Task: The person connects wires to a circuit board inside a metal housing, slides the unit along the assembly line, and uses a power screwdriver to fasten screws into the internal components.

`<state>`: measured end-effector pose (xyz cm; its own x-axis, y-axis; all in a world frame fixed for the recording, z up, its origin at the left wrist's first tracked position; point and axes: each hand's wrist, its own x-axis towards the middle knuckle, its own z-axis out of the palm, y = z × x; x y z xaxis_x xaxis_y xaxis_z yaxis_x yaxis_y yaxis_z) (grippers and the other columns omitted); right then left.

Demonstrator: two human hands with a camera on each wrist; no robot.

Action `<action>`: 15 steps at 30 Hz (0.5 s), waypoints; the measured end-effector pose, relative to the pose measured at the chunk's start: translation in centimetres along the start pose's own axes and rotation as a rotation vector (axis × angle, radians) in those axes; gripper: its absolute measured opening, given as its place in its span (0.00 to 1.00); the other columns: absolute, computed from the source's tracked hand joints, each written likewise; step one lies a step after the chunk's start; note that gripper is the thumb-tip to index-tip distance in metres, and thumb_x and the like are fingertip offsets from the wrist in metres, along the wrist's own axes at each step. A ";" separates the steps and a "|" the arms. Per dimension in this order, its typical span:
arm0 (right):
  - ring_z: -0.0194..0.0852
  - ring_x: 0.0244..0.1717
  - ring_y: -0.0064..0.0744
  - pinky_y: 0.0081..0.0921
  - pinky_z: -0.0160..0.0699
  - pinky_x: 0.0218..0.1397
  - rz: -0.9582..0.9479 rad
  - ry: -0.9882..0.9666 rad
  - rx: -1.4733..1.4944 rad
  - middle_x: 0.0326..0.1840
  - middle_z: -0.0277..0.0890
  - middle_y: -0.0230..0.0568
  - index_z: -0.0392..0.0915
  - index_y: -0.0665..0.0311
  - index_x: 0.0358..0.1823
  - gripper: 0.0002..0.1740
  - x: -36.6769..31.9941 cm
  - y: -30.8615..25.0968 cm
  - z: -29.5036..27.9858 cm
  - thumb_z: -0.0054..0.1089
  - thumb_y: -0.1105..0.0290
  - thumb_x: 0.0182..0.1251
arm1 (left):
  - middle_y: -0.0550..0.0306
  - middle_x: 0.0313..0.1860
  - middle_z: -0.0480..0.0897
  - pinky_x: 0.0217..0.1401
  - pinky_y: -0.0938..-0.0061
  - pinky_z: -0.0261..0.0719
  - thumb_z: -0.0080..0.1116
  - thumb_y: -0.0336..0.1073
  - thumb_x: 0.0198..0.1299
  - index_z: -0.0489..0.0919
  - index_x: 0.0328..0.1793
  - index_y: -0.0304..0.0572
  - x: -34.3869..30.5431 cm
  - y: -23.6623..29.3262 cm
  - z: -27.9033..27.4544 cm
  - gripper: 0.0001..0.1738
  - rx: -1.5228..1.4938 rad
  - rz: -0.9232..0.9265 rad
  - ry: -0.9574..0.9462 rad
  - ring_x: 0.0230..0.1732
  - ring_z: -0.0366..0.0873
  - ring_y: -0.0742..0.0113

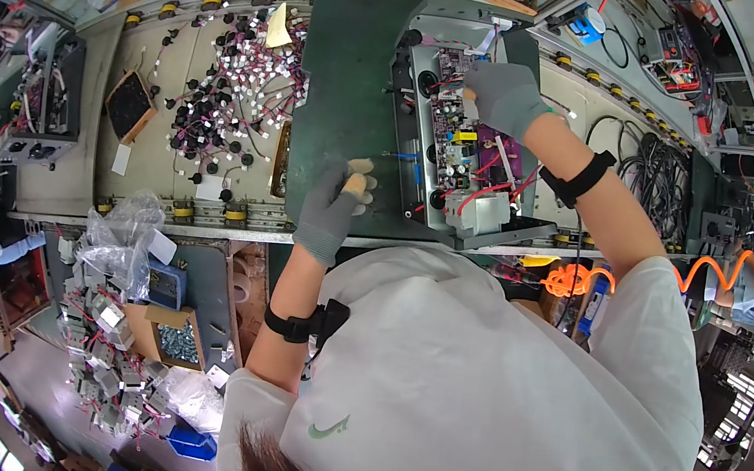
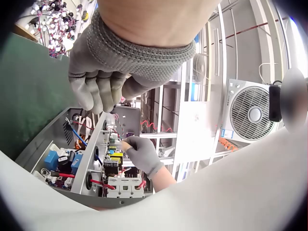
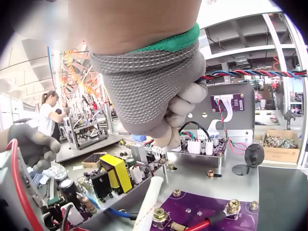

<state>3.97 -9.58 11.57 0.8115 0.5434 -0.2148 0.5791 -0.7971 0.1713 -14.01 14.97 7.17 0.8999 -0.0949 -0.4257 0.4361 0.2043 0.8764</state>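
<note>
Logged open grey metal chassis on green mat, long axis running away from body. Found right hand over far end, fist closed round multicoloured wire bundle. Found left hand loosely bent, empty, at near-left edge.

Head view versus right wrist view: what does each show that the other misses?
Only the head view: the coil of black cables on the bench and the wearer's white shirt. Only the right wrist view: the twisted wire bundle that the right hand grips. Both: the open chassis, its yellow component, and the left hand.
</note>
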 end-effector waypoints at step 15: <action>0.81 0.40 0.42 0.38 0.78 0.40 -0.050 -0.208 -0.042 0.34 0.80 0.41 0.83 0.55 0.34 0.08 2.8 -0.9 -3.4 0.59 0.66 0.53 | 0.55 0.41 0.80 0.38 0.84 0.74 0.46 0.35 0.65 0.73 0.56 0.36 -0.1 -2.0 -1.0 0.17 -0.047 -0.023 0.158 0.36 0.77 0.76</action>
<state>6.02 -6.47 14.06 0.7505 0.5129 -0.4169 0.6249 -0.7561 0.1947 -14.95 15.60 5.26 0.8763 0.0538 -0.4787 0.4524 0.2496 0.8562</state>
